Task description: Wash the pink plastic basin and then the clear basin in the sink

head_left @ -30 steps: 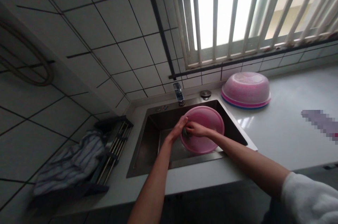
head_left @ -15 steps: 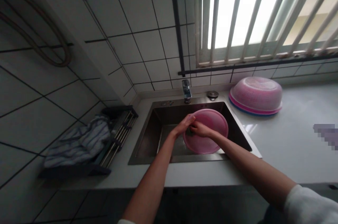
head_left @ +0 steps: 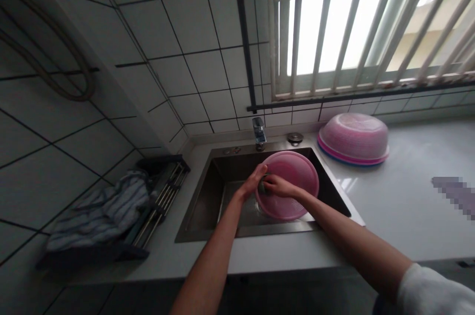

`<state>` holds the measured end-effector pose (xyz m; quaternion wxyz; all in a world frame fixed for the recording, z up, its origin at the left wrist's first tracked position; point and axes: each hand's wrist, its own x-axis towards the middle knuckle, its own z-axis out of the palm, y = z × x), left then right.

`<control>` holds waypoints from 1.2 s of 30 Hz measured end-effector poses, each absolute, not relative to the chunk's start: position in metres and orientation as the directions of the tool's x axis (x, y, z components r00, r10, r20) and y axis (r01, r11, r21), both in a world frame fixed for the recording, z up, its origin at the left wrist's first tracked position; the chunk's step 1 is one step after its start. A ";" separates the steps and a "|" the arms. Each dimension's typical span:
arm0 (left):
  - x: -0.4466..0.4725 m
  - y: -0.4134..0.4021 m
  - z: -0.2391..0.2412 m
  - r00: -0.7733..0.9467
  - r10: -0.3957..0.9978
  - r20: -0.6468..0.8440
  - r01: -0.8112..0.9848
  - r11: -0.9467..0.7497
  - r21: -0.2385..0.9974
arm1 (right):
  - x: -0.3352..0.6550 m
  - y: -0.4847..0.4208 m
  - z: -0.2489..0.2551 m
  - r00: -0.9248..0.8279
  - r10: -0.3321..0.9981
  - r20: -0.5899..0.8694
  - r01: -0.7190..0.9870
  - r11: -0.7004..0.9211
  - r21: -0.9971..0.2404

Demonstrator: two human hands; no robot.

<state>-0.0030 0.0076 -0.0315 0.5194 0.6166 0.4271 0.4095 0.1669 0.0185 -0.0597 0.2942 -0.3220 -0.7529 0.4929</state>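
Note:
A pink plastic colander (head_left: 291,169) is tilted inside the steel sink (head_left: 200,201), its open side toward me. My left hand (head_left: 254,181) grips its left rim, thumb over the edge. My right hand (head_left: 279,186) is inside the colander near that rim, its fingers closed on a small dark greenish scouring pad (head_left: 262,184). The pad presses against the inner left wall and is mostly covered by my fingers.
Behind the sink stands a chrome faucet (head_left: 259,132), with a drain stopper (head_left: 295,137) beside it. Stacked upside-down pink basins (head_left: 354,134) sit on the right counter (head_left: 393,201). A striped cloth (head_left: 107,206) lies on a rack (head_left: 161,206) at left.
My right hand has moved slightly down and left along the colander's inner wall, showing more of the pad. My left hand keeps the rim, and the camera view has shifted a little.

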 end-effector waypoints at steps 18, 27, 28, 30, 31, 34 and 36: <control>0.000 0.005 -0.028 0.310 0.949 0.047 0.076 -0.074 0.994 | 0.177 0.029 -0.049 -0.261 0.918 0.298 0.185 0.351 -0.918; -0.008 0.006 -0.035 0.303 0.942 -0.144 0.070 0.128 0.989 | 0.166 0.016 -0.052 -0.589 0.788 0.180 0.105 0.296 -0.949; -0.008 0.007 -0.035 0.293 0.946 -0.137 0.064 0.124 0.990 | 0.166 0.016 -0.052 -0.570 0.799 0.191 0.093 0.294 -0.951; -0.005 0.009 -0.036 0.276 0.956 -0.095 0.028 0.091 0.995 | 0.171 0.022 -0.049 -0.420 0.872 0.251 0.068 0.305 -0.950; -0.003 0.010 -0.037 0.278 0.958 -0.075 0.006 0.077 0.997 | 0.175 0.027 -0.046 -0.310 0.909 0.278 0.060 0.311 -0.949; 0.003 0.012 -0.038 0.324 0.945 -0.036 -0.071 0.062 0.995 | 0.186 0.036 -0.040 -0.060 0.950 0.305 0.042 0.308 -0.950; 0.003 0.011 -0.037 0.345 0.938 -0.024 -0.126 0.072 0.989 | 0.185 0.035 -0.040 -0.097 0.949 0.300 0.033 0.304 -0.952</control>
